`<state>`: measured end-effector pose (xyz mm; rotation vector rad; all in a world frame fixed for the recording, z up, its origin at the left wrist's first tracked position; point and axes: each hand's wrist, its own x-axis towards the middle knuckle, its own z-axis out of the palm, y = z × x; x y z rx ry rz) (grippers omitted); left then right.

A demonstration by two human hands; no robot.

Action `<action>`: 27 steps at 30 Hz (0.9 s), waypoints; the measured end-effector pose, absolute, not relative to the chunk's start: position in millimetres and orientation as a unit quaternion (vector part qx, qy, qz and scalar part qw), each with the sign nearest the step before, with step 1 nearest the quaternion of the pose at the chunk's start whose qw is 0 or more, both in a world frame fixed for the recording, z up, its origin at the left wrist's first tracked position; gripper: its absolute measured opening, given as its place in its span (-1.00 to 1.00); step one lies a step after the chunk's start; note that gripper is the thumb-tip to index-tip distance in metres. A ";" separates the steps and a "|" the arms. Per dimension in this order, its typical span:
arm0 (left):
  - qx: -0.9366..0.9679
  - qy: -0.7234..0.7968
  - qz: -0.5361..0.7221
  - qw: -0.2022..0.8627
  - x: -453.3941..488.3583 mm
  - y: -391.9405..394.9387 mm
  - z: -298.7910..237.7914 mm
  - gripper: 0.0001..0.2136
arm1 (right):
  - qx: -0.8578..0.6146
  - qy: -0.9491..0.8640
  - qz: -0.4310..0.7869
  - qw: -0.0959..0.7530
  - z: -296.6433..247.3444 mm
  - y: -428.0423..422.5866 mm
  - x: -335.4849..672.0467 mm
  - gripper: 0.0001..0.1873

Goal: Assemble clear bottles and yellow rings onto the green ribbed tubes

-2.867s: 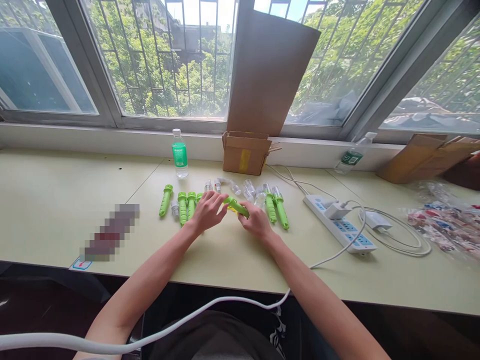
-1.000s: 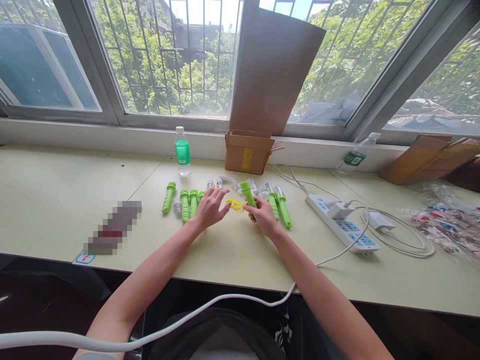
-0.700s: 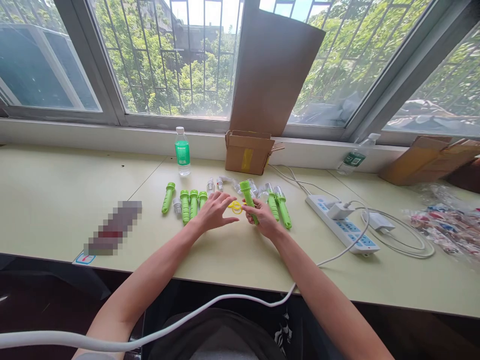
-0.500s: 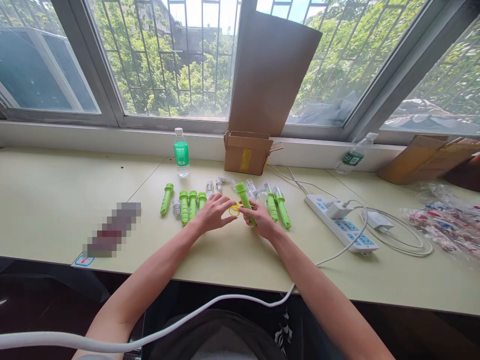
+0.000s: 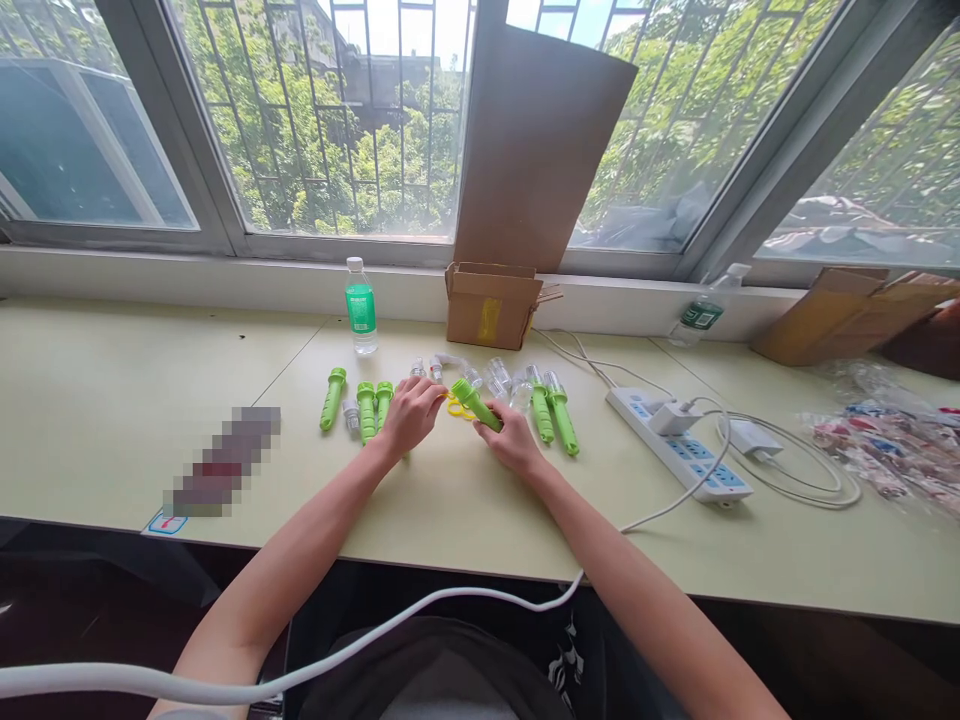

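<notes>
One white cable (image 5: 90, 681) is seen closest of all, strung across the lap and in front of the left arm (image 5: 292, 565). Both arms are stretched over the desk (image 5: 480, 520), wide apart near the body and close together at the hands. The left elbow is bent, and the right arm (image 5: 637, 600) is held straighter.

The right hand (image 5: 516, 440) is curled around the bottom of a green plastic tube (image 5: 478, 406). It is gripped low down, it seems, so that its wide end is left free. That end is tipped up and pointed at the left hand (image 5: 409, 415). The left fingers are pinched together, on what looks like a thin yellow ring (image 5: 444, 395). More yellow rings (image 5: 454, 410) are laid between the hands, perhaps so they can be reached easily.

Other green tubes (image 5: 366, 412) are set beside the left hand, some partly hidden by it. Two tubes with clear tops (image 5: 559, 413) are laid past the right hand, maybe so the two kinds are not mixed up. Clear plastic pieces (image 5: 497, 378) are scattered just behind. Farther back, a water bottle (image 5: 361, 310) and a cardboard box (image 5: 491, 308) are stood near the windows (image 5: 360, 130).
</notes>
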<state>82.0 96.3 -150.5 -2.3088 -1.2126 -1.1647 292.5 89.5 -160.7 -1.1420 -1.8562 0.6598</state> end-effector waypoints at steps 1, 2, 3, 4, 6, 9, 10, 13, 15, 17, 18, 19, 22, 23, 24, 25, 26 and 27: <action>-0.793 -0.426 -0.410 0.145 81.0 96.6 -149.9 -0.86 | -0.458 -0.748 0.243 0.414 -161.4 89.4 293.0 -0.75; -0.786 -0.432 -0.417 0.146 80.3 96.6 -149.1 -0.85 | -0.462 -0.753 0.229 0.408 -161.8 89.3 293.6 -0.74; -0.779 -0.438 -0.424 0.145 79.8 96.4 -148.2 -0.84 | -0.467 -0.756 0.220 0.402 -162.2 89.3 294.3 -0.73; -0.772 -0.444 -0.431 0.143 79.4 96.1 -147.3 -0.83 | -0.473 -0.758 0.214 0.395 -162.5 89.4 294.9 -0.72; -0.762 -0.452 -0.444 0.133 78.9 95.4 -145.6 -0.76 | -0.480 -0.765 0.204 0.379 -163.1 89.8 295.9 -0.72; -0.761 -0.451 -0.451 0.116 78.3 94.3 -143.8 -0.68 | -0.480 -0.778 0.190 0.359 -164.3 90.6 296.6 -0.73; -0.764 -0.448 -0.450 0.113 78.2 94.0 -143.4 -0.67 | -0.478 -0.781 0.186 0.356 -164.7 90.8 296.6 -0.73; -0.778 -0.436 -0.440 0.111 78.9 93.0 -142.8 -0.70 | -0.473 -0.788 0.174 0.355 -165.7 91.1 296.6 -0.70; -0.786 -0.430 -0.430 0.110 80.1 92.2 -142.9 -0.74 | -0.471 -0.791 0.167 0.354 -166.1 91.1 296.6 -0.70; -0.792 -0.427 -0.422 0.108 81.5 91.4 -143.1 -0.75 | -0.468 -0.794 0.162 0.353 -166.4 90.7 296.6 -0.70; -0.795 -0.426 -0.419 0.108 82.2 91.0 -143.1 -0.75 | -0.466 -0.795 0.161 0.352 -166.5 90.5 296.6 -0.70; -0.796 -0.425 -0.417 0.107 82.8 90.5 -143.1 -0.75 | -0.464 -0.797 0.161 0.351 -166.5 90.3 296.5 -0.69; -0.800 -0.426 -0.409 0.102 83.9 89.4 -143.0 -0.74 | -0.460 -0.801 0.161 0.349 -166.5 89.6 296.2 -0.68; -0.802 -0.426 -0.408 0.098 84.1 89.2 -143.0 -0.74 | -0.459 -0.801 0.161 0.348 -166.5 89.4 296.1 -0.68; -0.803 -0.426 -0.407 0.094 84.2 89.0 -143.0 -0.74 | -0.459 -0.801 0.161 0.348 -166.6 89.3 296.0 -0.68; -0.804 -0.425 -0.407 0.090 84.3 88.9 -143.1 -0.74 | -0.459 -0.802 0.160 0.348 -166.7 89.2 296.0 -0.67; -0.804 -0.424 -0.407 0.085 84.3 88.8 -143.2 -0.74 | -0.458 -0.802 0.158 0.348 -166.7 89.2 295.9 -0.67; -0.805 -0.423 -0.409 0.081 84.4 88.8 -143.3 -0.73 | -0.457 -0.803 0.157 0.349 -166.8 89.2 295.9 -0.67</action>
